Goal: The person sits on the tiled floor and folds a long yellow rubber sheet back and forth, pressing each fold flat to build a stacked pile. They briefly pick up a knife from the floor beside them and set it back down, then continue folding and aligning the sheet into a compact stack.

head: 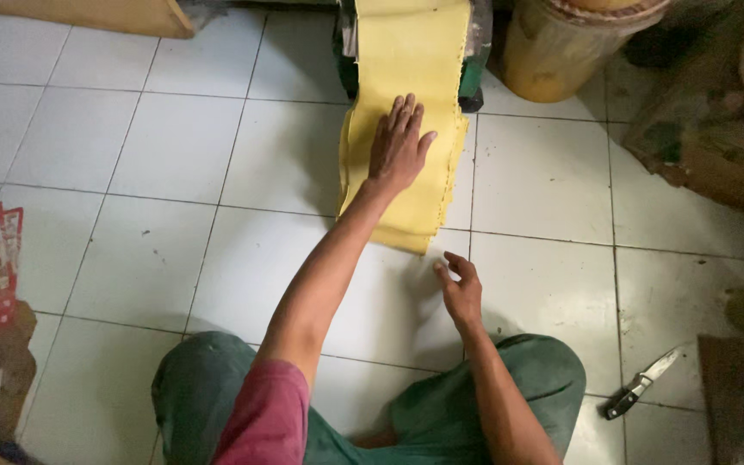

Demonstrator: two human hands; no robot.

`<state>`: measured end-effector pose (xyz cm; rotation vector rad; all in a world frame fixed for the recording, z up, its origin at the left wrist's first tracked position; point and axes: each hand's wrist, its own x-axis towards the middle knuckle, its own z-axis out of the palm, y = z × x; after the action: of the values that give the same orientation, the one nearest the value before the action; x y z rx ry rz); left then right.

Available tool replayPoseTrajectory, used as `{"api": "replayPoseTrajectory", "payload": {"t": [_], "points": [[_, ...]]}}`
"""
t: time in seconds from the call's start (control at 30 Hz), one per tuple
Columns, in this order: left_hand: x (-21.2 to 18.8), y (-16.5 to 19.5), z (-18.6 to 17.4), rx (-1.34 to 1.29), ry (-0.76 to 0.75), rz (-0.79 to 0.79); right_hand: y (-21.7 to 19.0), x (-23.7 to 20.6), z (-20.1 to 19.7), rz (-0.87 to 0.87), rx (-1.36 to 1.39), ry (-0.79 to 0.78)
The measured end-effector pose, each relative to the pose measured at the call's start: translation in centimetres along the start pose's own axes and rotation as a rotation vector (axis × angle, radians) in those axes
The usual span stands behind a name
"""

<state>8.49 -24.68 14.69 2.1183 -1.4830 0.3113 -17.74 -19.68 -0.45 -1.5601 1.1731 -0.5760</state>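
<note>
**Op:** White tiled floor (174, 146) fills the view; I log the person seated on it cross-legged, knees at the bottom edge. Yellow sheet (406, 120) comes down out of a green machine (475, 60) at top centre and lies folded in layers on the tiles.

**Obs:** Which way does the sheet lie from the hands?

**Op:** Straight ahead of the body, away from the knees. Its long axis runs from the machine toward the person, nearly in line with the left forearm. The near fold ends just ahead of the right hand.

**Obs:** Hand states?

**Op:** Left hand (398, 151) is open, palm flat on top of the sheet, fingers spread and pointing at the machine. Right hand (460, 288) is open too, fingers loosely curled, gripping nothing; I read it as low over bare tile, near the sheet's front edge but apart from it. Contact with the floor I cannot tell.

**Obs:** So which is nearer?

**Op:** Left is on it; right is short of it, slightly to the right.

**Obs:** Anything else?

**Op:** Knife (641, 383) on the tiles, well right of the right knee. Yellowish bucket (561, 52) beside the machine.
</note>
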Motion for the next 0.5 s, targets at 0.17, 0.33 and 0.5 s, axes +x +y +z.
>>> {"api": "replayPoseTrajectory", "payload": {"t": [0.17,0.33,0.5], "points": [[2.7,-1.2,0.6,0.017,-0.19,-0.184,-0.2,0.0,0.1,0.005,0.022,-0.023],[1.2,-1.5,1.1,0.012,-0.193,-0.158,-1.1,-0.1,0.4,-0.005,0.033,-0.055],[-5.4,0.9,1.1,-0.2,-0.029,-0.109,-1.2,0.2,0.0,-0.016,0.017,-0.026]]}}
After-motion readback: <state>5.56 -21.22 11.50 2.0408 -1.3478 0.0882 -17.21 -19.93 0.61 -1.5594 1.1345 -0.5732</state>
